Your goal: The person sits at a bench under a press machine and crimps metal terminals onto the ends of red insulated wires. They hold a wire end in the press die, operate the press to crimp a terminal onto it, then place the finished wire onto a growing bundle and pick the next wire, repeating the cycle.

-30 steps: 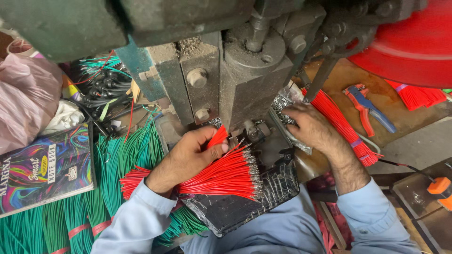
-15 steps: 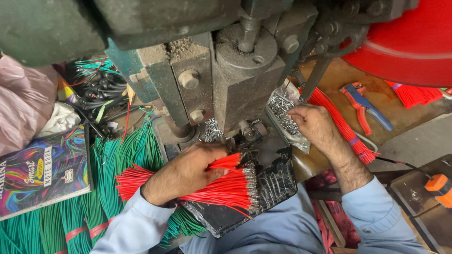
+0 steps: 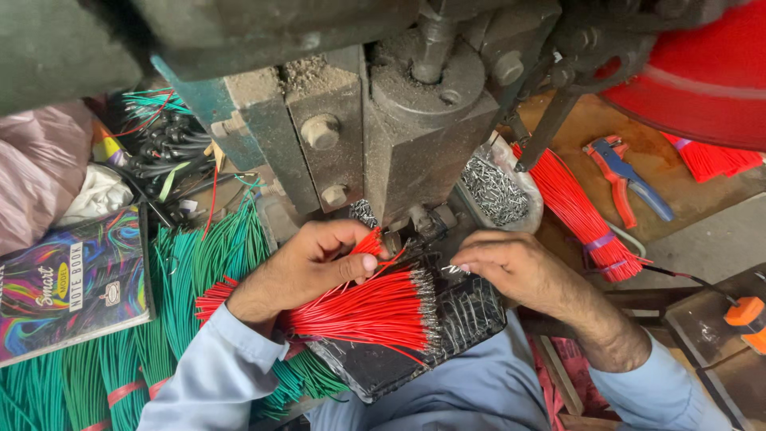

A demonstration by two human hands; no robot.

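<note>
My left hand [image 3: 307, 263] pinches red wires at the top of a red wire bundle [image 3: 375, 311], right below the grey metal press [image 3: 399, 136]. The bundle has metal-tipped ends and lies across a black tray [image 3: 471, 319] on my lap. My right hand [image 3: 519, 271] is next to it, fingertips pinched on a small metal terminal [image 3: 453, 270] by the press die. A clear bag of metal terminals [image 3: 495, 187] sits just behind my right hand.
Green wire bundles [image 3: 199, 263] and a colourful notebook [image 3: 64, 283] lie at the left. To the right are another tied red wire bundle [image 3: 578, 211], red-and-blue pliers [image 3: 626, 172], a red wheel [image 3: 702, 72] and an orange-handled tool [image 3: 746, 311].
My right hand came down from the bag of terminals to the press die beside my left hand. My left hand shifted along the red bundle and now pinches wires at the die.
</note>
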